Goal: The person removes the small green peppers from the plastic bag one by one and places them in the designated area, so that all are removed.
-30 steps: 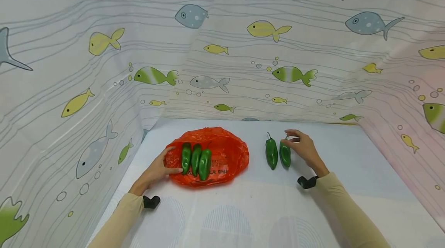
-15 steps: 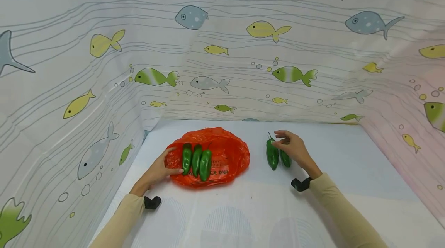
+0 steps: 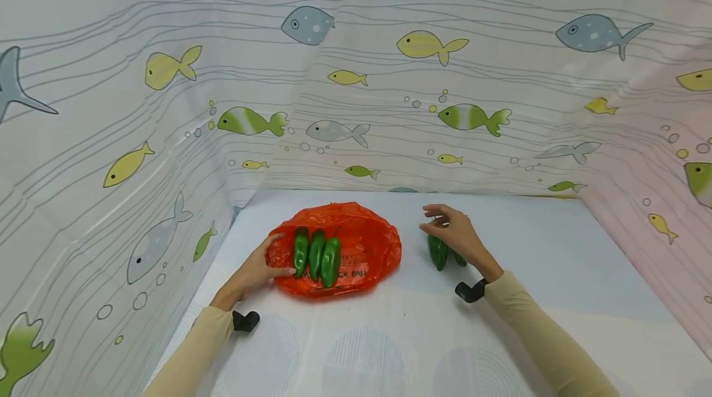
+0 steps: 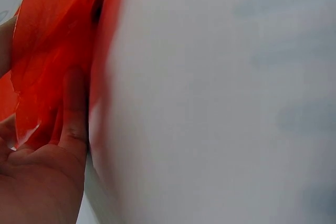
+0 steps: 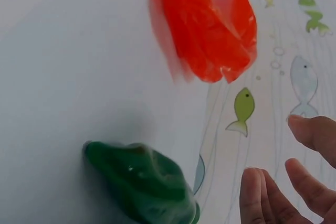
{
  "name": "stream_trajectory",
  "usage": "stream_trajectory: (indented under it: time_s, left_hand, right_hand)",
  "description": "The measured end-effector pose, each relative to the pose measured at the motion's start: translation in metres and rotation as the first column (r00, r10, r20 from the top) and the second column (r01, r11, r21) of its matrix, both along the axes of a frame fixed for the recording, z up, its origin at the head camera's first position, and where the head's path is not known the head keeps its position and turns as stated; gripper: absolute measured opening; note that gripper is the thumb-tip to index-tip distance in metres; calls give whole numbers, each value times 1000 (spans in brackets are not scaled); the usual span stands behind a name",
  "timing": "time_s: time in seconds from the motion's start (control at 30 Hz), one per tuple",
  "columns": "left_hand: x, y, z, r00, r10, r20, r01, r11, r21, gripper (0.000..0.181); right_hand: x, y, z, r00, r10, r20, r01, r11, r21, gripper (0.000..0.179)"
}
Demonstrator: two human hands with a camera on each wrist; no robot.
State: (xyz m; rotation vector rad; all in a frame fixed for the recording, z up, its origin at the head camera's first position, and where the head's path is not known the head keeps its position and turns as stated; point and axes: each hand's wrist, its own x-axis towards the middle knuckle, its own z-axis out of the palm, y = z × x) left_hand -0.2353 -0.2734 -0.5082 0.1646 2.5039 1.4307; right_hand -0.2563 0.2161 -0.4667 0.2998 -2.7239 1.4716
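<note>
Three green chili peppers (image 3: pixel 316 255) lie side by side in a bright red-orange plastic bag (image 3: pixel 367 242), spread with its mouth wide. My left hand (image 3: pixel 257 270) holds the bag's left edge, its thumb near the leftmost pepper. In the left wrist view, some fingers of the left hand (image 4: pixel 47 177) show through the thin plastic. To the right of the bag, two more green peppers (image 3: pixel 438 253) lie on the table. Over their stem ends hovers my right hand (image 3: pixel 456 233), which hides their tops. Its fingers (image 5: pixel 252 195) are spread apart with nothing between them; one pepper (image 5: pixel 147 179) is below.
A white table (image 3: pixel 384 347) with pale round prints lies under everything. Fish-printed sheets (image 3: pixel 389 94) rise behind and on both sides. Each wrist carries a small black camera mount (image 3: pixel 470 290).
My right hand has moved left, from the rightmost pepper to over the left one of the loose pair. The left hand, the bag and the peppers stay put.
</note>
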Motion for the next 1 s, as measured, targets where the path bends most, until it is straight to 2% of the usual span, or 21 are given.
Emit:
stream_trajectory:
  time_s: [0.3, 0.8, 1.0]
  left_hand:
    - [-2, -1, -3, 1000, -13, -26, 14, 1000, 20, 97]
    - [-1, 0, -4, 1000, -10, -29, 10, 1000, 16, 97]
    - [0, 0, -4, 1000, 0, -23, 0, 999, 41, 98]
  right_hand:
    - [-2, -18, 6, 998, 50, -32, -52, 997, -60, 52]
    - [-5, -56, 11, 991, 125, -40, -128, 988, -88, 51]
    - [-5, -68, 12, 987, 158, -43, -160, 984, -72, 48]
